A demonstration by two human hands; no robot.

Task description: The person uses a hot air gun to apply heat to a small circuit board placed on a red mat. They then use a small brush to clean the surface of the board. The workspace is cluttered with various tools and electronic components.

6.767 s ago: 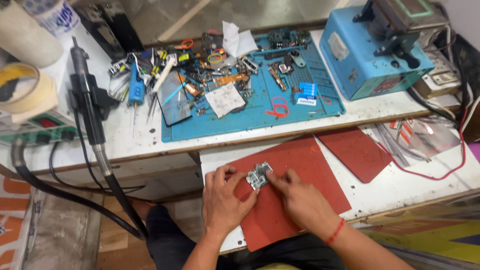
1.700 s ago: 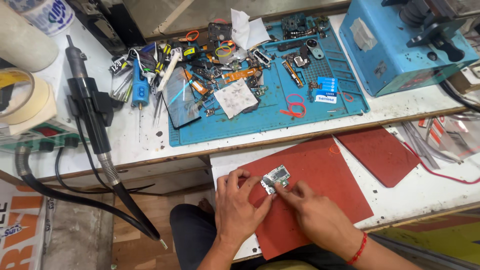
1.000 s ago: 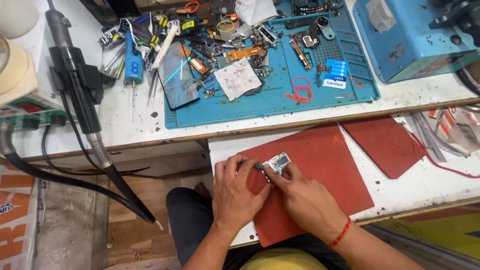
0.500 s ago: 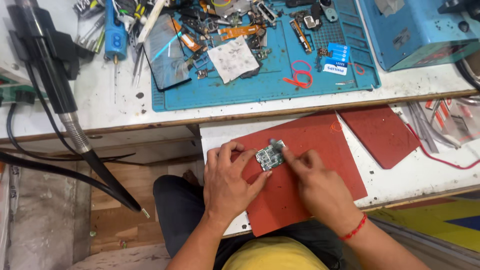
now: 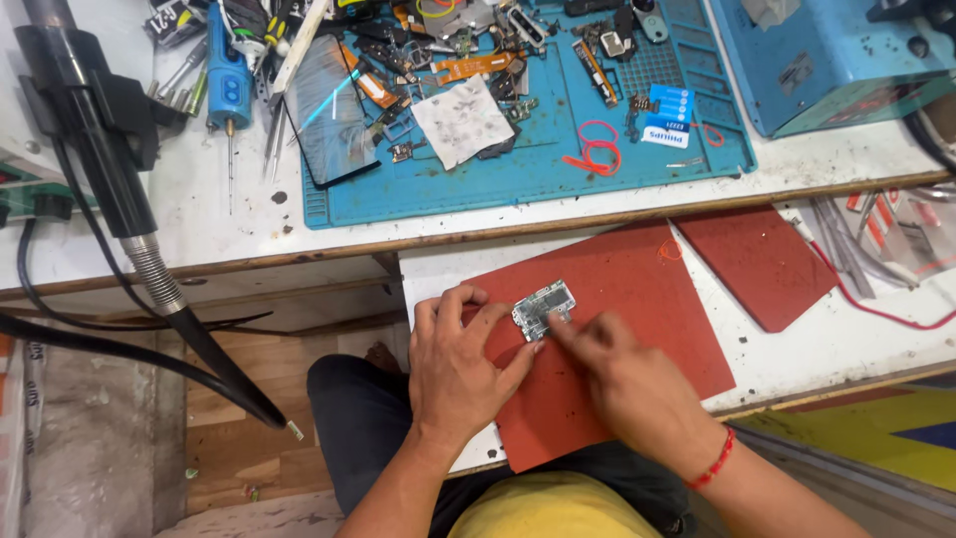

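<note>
2 work surfaces fill the view from above: a long white bench with a wooden front edge (image 5: 249, 261) across the top, and below it a smaller white tabletop (image 5: 827, 344) that carries a large dark red rectangular rubber mat (image 5: 617, 339) and a second, smaller red mat (image 5: 762, 261) to its right. On the bench lies a blue silicone repair mat (image 5: 518, 174) crowded with small parts, a dark glass phone screen (image 5: 329, 115), a stained white paper square (image 5: 463, 120) and a loop of red rubber band (image 5: 596, 159); a blue box-shaped machine (image 5: 827, 60) stands at the top right, cut off by the frame. At the left, a black hot-air handle with a steel spring collar and thick black hose (image 5: 110, 179) hangs over a wooden floor (image 5: 239, 438). A small green and silver phone circuit board (image 5: 543, 307) rests on the large mat, near its upper left. The left hand (image 5: 463, 374) pins the board's lower left edge with its fingertips; the right hand (image 5: 622, 384), with a red thread at the wrist, pinches at the board's right side, blurred, so whatever its fingers hold cannot be told. Many of the parts on the blue mat are too small to identify.
</note>
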